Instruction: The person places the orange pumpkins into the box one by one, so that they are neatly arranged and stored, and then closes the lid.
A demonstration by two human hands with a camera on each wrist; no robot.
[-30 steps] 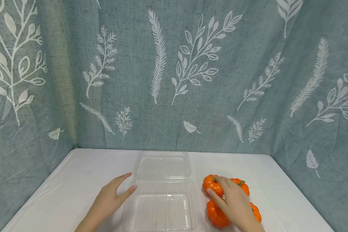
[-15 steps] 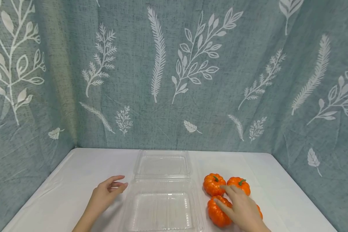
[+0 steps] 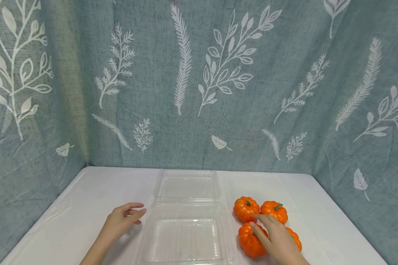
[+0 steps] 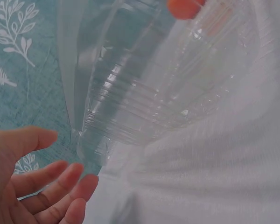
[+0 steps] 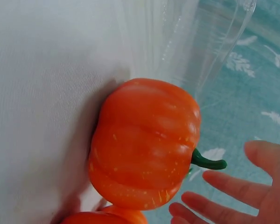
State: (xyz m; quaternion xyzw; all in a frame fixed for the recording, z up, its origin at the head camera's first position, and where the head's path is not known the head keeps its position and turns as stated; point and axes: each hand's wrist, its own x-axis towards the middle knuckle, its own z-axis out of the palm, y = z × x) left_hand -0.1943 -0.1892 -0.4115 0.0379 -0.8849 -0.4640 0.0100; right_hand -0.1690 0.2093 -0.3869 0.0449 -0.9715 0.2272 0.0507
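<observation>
Several small orange pumpkins with green stems sit on the white table, right of a clear plastic clamshell box (image 3: 182,235) that lies with its lid (image 3: 188,187) spread back. My right hand (image 3: 276,238) hovers over the front pumpkin (image 3: 248,243), partly covering it and the pumpkin at the right (image 3: 293,237). In the right wrist view its loosely spread fingers (image 5: 233,189) are near the green stem (image 5: 209,161) and hold nothing. My left hand (image 3: 121,222) is just left of the box, fingers relaxed; the left wrist view shows nothing in its grasp.
Two more pumpkins stand behind, one at the back left (image 3: 246,208) and one at the back right (image 3: 274,211). A blue-green curtain (image 3: 199,92) with white leaf prints encloses the white table (image 3: 86,198) at the back and sides.
My left hand has drawn back left from the box and its fingers have come closer together. My right hand has shifted from the back pumpkins toward the front one.
</observation>
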